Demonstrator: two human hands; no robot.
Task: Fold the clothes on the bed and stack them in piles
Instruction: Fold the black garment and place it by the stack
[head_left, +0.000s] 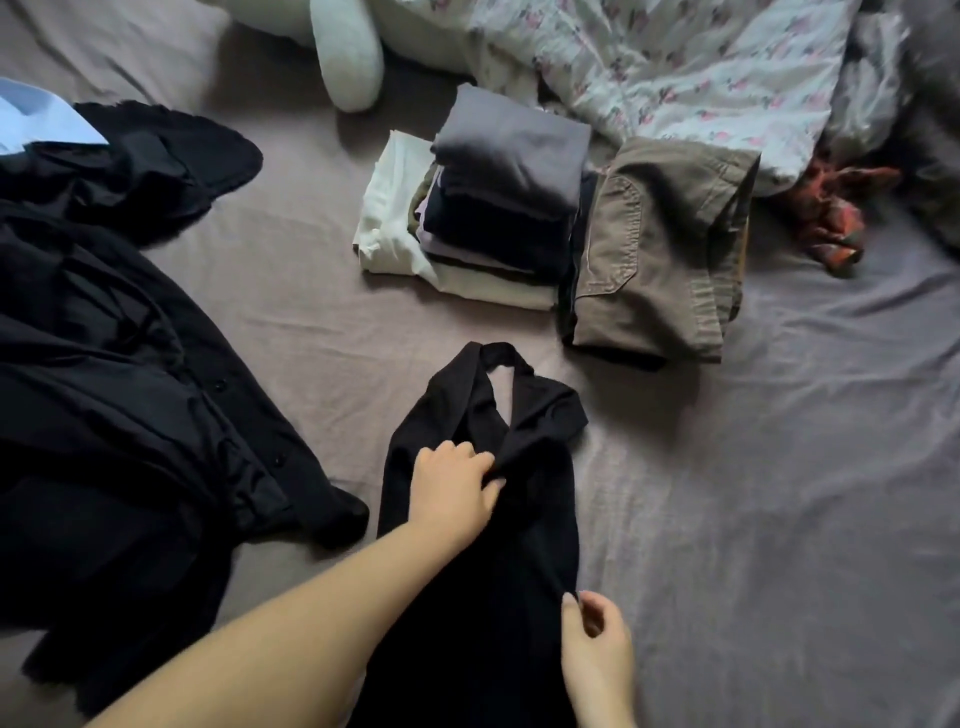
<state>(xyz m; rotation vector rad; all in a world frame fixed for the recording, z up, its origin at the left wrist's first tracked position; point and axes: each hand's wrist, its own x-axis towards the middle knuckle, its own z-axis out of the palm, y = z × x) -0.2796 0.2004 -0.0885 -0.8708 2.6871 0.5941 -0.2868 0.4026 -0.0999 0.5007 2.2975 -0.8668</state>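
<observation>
Nearest the camera, the right hand (597, 644) pinches the right edge of the black top (483, 519), whose long axis runs away toward its strap. Farther up, the left hand (457, 493) grips a fold at the chest. Beyond lie the folded stack (498, 208) and olive trousers (654, 249).

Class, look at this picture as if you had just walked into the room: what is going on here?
A person is folding clothes on a bed. The left hand grips a black garment near its neckline, and the right hand pinches its right edge. Beyond it are a folded stack topped by a grey piece and folded olive trousers. A heap of dark unfolded clothes lies to the left.
</observation>
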